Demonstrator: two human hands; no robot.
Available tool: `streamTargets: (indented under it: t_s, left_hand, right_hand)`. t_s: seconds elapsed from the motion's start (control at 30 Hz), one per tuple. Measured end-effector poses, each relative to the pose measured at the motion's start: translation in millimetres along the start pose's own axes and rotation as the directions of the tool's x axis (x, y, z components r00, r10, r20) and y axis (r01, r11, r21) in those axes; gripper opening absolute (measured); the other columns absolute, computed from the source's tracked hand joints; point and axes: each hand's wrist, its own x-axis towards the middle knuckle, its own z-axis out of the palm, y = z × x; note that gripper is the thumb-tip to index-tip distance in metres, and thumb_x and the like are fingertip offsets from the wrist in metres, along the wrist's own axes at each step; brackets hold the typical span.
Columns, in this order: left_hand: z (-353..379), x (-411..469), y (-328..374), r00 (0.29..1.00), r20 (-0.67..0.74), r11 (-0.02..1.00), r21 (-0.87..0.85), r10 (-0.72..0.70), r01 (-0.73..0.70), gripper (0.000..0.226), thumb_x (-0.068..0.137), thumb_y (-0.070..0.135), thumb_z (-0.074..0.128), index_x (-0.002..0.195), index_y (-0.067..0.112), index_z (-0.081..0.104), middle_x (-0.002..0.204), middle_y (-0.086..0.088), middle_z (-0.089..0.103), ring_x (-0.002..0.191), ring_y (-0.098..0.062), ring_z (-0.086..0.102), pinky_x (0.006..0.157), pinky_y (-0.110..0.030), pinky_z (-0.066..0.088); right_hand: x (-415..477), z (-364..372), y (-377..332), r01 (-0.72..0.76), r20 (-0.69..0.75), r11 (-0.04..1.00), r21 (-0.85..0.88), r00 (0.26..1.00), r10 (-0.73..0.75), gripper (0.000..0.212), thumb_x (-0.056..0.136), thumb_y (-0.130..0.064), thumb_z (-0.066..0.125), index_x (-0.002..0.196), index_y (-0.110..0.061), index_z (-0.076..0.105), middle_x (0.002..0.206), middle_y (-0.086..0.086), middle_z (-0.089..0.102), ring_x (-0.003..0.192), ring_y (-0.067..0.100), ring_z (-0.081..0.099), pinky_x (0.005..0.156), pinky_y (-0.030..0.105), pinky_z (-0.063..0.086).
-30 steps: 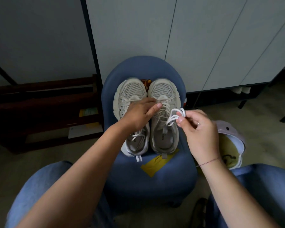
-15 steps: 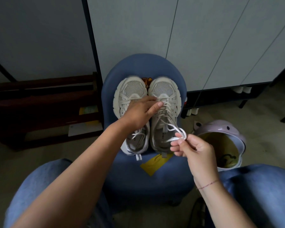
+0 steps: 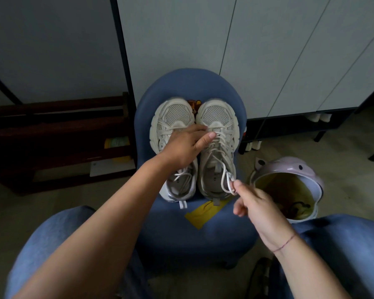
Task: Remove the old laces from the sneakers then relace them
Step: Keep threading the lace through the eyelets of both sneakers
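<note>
R fingers (image 3: 239, 187) pinch 1 lace (image 3: 227, 180), L fingers (image 3: 205, 139) lie straight across 2 sneakers (image 3: 216, 114) on 1 chair (image 3: 203, 231).

I see a round blue fabric-covered chair (image 3: 203, 238) on the pale floor (image 3: 58, 201), carrying everything. On its seat, the left off-white mesh sneaker (image 3: 173, 113) stands partly under my left hand (image 3: 186, 145). The right off-white mesh sneaker (image 3: 216, 114) stands touching it, reaching from that hand's fingertips to just beyond my right hand (image 3: 255, 203). A flat yellow paper tag (image 3: 201, 214) lies just left of the right hand.
</note>
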Motion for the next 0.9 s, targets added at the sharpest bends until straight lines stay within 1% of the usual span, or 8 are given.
streamTargets:
  t_s: [0.1, 0.17, 0.27, 0.4, 0.47, 0.53, 0.73, 0.9]
  left_hand:
    - [0.0, -0.1, -0.4, 1.0, 0.007, 1.0, 0.004, -0.011, 0.011, 0.079, 0.087, 0.071, 0.021, 0.13, 0.021, 0.064, 0.144, 0.0, 0.052, 0.133, -0.02, 0.046, 0.112, -0.045, 0.034]
    - [0.0, -0.4, 0.0, 1.0, 0.016, 1.0, 0.0, -0.024, 0.024, 0.07, 0.091, 0.065, 0.025, 0.131, 0.021, 0.063, 0.145, 0.001, 0.051, 0.134, -0.019, 0.045, 0.113, -0.045, 0.033]
    - [0.1, -0.2, 0.1, 0.999, 0.02, 1.0, 0.003, -0.026, 0.026, 0.068, 0.092, 0.063, 0.026, 0.132, 0.021, 0.063, 0.145, 0.001, 0.051, 0.134, -0.018, 0.045, 0.112, -0.046, 0.033]
    - [0.3, -0.5, -0.8, 1.0, 0.015, 1.0, 0.01, -0.011, 0.011, 0.081, 0.086, 0.072, 0.018, 0.13, 0.022, 0.064, 0.143, 0.001, 0.053, 0.133, -0.018, 0.047, 0.111, -0.047, 0.034]
    - [-0.2, -1.0, 0.2, 1.0, 0.009, 1.0, 0.004, -0.004, 0.004, 0.077, 0.089, 0.069, 0.021, 0.13, 0.021, 0.064, 0.143, 0.0, 0.053, 0.133, -0.018, 0.047, 0.111, -0.046, 0.034]
    - [-0.8, -1.7, 1.9, 1.0, 0.005, 1.0, 0.0, -0.004, 0.004, 0.069, 0.092, 0.063, 0.026, 0.13, 0.02, 0.064, 0.143, 0.0, 0.053, 0.132, -0.019, 0.047, 0.111, -0.045, 0.034]
    - [-1.5, -2.0, 2.7, 1.0, 0.0, 1.0, 0.011, 0.007, -0.007, 0.066, 0.093, 0.06, 0.027, 0.129, 0.018, 0.065, 0.142, -0.001, 0.054, 0.131, -0.02, 0.048, 0.11, -0.044, 0.035]
    - [-1.6, -2.0, 3.5, 1.0, 0.012, 1.0, 0.019, -0.013, 0.013, 0.067, 0.093, 0.06, 0.026, 0.13, 0.019, 0.064, 0.144, 0.0, 0.052, 0.133, -0.019, 0.046, 0.112, -0.045, 0.033]
  right_hand:
    - [5.0, -0.3, -2.1, -0.118, 0.093, 0.936, 0.331, 0.991, 0.092, 0.028, 0.097, -0.007, 0.046, 0.123, 0.002, 0.053, 0.085, 0.012, 0.068, 0.081, 0.019, 0.066, 0.08, 0.031, 0.051]
    - [7.3, 0.0, -7.2, -0.133, 0.114, 0.85, 0.51, 0.99, 0.086, 0.035, 0.097, -0.001, 0.042, 0.13, 0.003, 0.049, 0.112, 0.011, 0.064, 0.112, 0.023, 0.06, 0.104, 0.04, 0.042]
    - [9.8, 2.2, -9.8, -0.108, 0.107, 0.788, 0.607, 0.993, 0.053, 0.032, 0.096, -0.008, 0.043, 0.125, -0.003, 0.055, 0.123, 0.005, 0.062, 0.125, 0.017, 0.05, 0.113, 0.037, 0.031]
    - [8.7, 3.5, -7.1, -0.018, 0.016, 0.939, 0.344, 1.0, 0.013, 0.028, 0.088, -0.033, 0.054, 0.108, -0.019, 0.068, 0.101, -0.004, 0.069, 0.098, 0.009, 0.06, 0.081, 0.026, 0.043]
    - [10.0, 0.9, -6.9, -0.074, 0.062, 0.91, 0.409, 0.997, 0.053, 0.041, 0.08, -0.039, 0.056, 0.107, -0.011, 0.067, 0.081, 0.0, 0.059, 0.069, 0.012, 0.054, 0.062, 0.024, 0.039]
    - [9.9, -1.3, -10.7, -0.173, 0.164, 0.787, 0.593, 0.982, 0.092, 0.049, 0.083, -0.033, 0.054, 0.118, 0.002, 0.059, 0.086, 0.006, 0.054, 0.062, 0.011, 0.054, 0.056, 0.023, 0.046]
    - [8.9, -8.7, -24.9, -0.345, 0.322, 0.452, 0.822, 0.938, 0.129, 0.042, 0.084, -0.009, 0.049, 0.123, 0.008, 0.051, 0.124, 0.025, 0.059, 0.104, 0.032, 0.066, 0.087, 0.043, 0.054]
    - [14.5, -15.5, -18.9, -0.402, 0.335, 0.261, 0.878, 0.904, 0.265, 0.032, 0.096, -0.012, 0.044, 0.116, 0.013, 0.048, 0.126, 0.023, 0.054, 0.055, 0.011, 0.058, 0.049, 0.023, 0.052]
